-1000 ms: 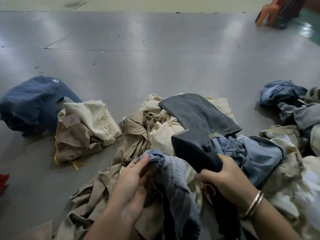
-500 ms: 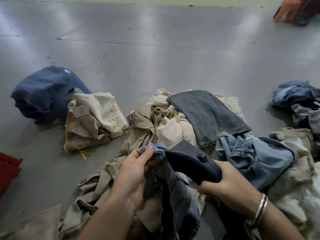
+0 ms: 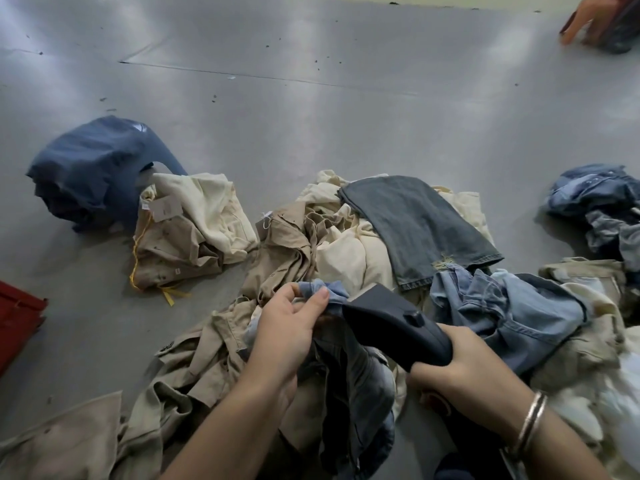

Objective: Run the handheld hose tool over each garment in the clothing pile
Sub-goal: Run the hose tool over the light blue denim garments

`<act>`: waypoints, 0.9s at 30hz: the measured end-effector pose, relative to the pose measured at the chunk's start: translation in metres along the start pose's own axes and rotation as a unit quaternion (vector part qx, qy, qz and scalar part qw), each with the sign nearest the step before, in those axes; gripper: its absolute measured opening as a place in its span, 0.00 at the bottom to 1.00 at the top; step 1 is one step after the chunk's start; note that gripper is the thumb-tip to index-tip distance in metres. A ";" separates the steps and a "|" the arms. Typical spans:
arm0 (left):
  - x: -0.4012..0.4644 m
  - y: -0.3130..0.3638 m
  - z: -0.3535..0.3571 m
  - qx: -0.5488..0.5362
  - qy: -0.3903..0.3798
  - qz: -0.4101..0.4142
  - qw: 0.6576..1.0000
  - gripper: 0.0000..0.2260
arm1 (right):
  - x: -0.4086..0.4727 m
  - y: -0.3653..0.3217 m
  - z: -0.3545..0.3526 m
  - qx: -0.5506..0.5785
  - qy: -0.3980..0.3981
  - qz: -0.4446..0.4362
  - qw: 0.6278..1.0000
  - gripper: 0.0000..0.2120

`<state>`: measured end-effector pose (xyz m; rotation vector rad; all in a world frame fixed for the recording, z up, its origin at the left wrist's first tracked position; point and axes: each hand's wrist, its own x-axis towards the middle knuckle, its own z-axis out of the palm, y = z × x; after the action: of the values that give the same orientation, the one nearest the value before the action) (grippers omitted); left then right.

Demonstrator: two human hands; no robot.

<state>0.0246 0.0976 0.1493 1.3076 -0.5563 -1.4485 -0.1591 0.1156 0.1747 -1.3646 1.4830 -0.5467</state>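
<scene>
My left hand (image 3: 287, 327) pinches the top edge of a blue denim garment (image 3: 360, 393) and holds it up over the clothing pile (image 3: 311, 244). My right hand (image 3: 460, 372) grips the handle of the dark handheld hose tool (image 3: 388, 323). The tool's flat head points left and touches the denim just below my left fingers. The hose itself is hidden below my right wrist. Beige, cream and dark grey garments lie heaped behind the denim.
A folded navy garment (image 3: 93, 168) and a beige and cream bundle (image 3: 187, 230) lie apart at the left. More denim (image 3: 595, 199) sits at the right edge. A red crate (image 3: 17, 320) shows at the left edge. Another person's hand (image 3: 585, 19) is far right on the grey floor (image 3: 311, 116).
The tool's head has swung left and down onto the denim that my left hand holds up. My left hand has lifted the denim edge a little higher.
</scene>
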 end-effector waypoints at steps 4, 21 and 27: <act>0.001 -0.002 -0.002 0.027 -0.002 0.005 1.000 0.02 | 0.001 0.004 -0.001 -0.034 0.038 -0.010 0.999 0.09; 0.003 -0.012 0.004 0.035 -0.015 -0.008 0.999 0.02 | 0.004 0.003 0.000 0.102 0.079 0.033 0.991 0.09; 0.004 -0.011 0.007 0.001 0.002 -0.024 1.000 0.02 | -0.001 0.003 0.004 0.095 -0.013 0.087 0.992 0.10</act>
<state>0.0149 0.0956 0.1396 1.3325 -0.5263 -1.4843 -0.1570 0.1188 0.1706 -1.0786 1.4730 -0.5425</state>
